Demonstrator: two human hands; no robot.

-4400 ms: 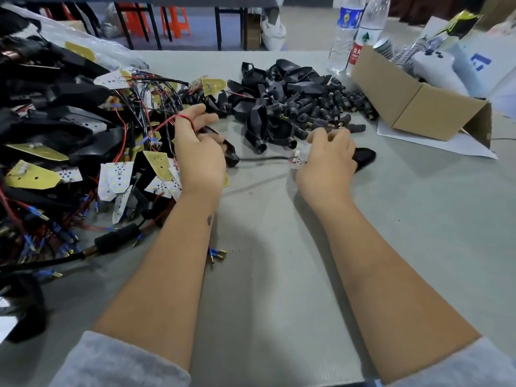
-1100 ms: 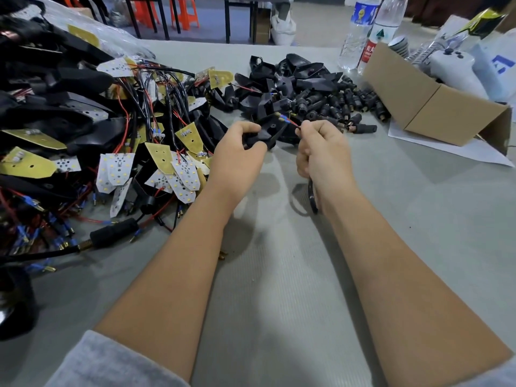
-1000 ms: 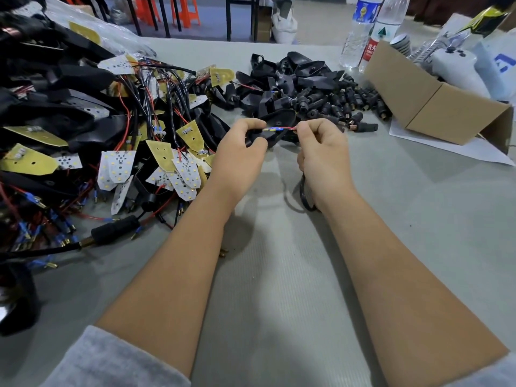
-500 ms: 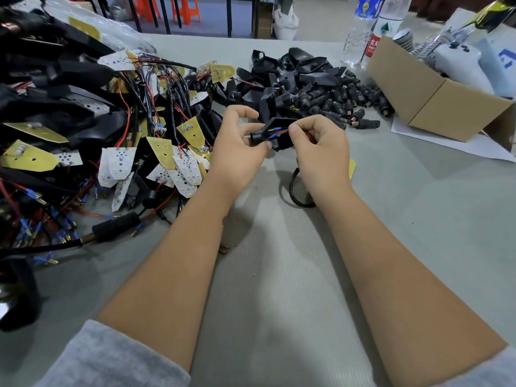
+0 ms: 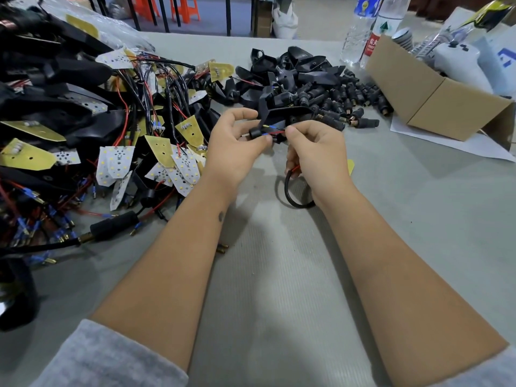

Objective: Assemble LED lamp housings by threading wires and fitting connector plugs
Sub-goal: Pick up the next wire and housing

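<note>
My left hand [image 5: 234, 148] grips a black lamp housing [image 5: 282, 114] by its round collar, above the grey table. My right hand [image 5: 315, 152] pinches thin red and blue wires [image 5: 276, 131] right at that collar. A thick black cable [image 5: 290, 191] loops down from under my right palm onto the table. Behind my hands lies a heap of empty black housings [image 5: 290, 71] and a scatter of black connector plugs [image 5: 351, 101]. To the left sits a tangle of LED boards with red and black wires [image 5: 156, 152].
An open cardboard box [image 5: 435, 101] stands at the right on white paper. Two plastic water bottles [image 5: 365, 26] stand behind the plug heap. A black plug on a cable [image 5: 111, 223] lies at the left near my forearm. Bare grey table surface [image 5: 279, 289] stretches toward me.
My hands lifted a housing from the pile and came together. Over the last second my right fingers closed in on the wires at the housing's collar, and the black cable loop shifted slightly.
</note>
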